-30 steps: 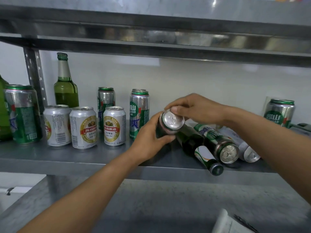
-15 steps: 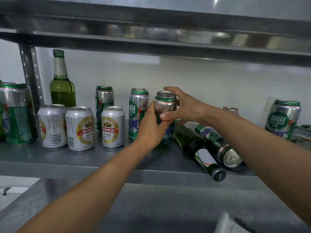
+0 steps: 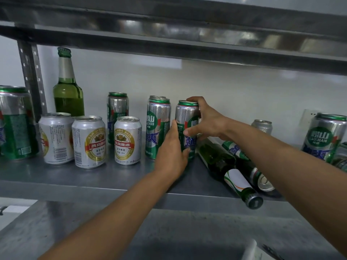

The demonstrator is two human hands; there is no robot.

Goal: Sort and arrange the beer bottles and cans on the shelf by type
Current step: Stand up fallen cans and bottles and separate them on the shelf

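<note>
So: shelf (image 3: pixel 56 175), left to right. Three short white cans (image 3: pixel 89 141), then a tall green can (image 3: pixel 158 128), upright. Just right of it, the can (image 3: pixel 185 126) I'm setting down, long axis vertical, base at or near the shelf; I can't tell if it's touching its neighbour. Left hand (image 3: pixel 172 152) wraps its lower body from the front, fingers curled snug. Right hand (image 3: pixel 206 119) grips rim and side, fingers partly spread. Further right, a bottle (image 3: pixel 225 167) lies on its side, nearer my right hand.
</note>
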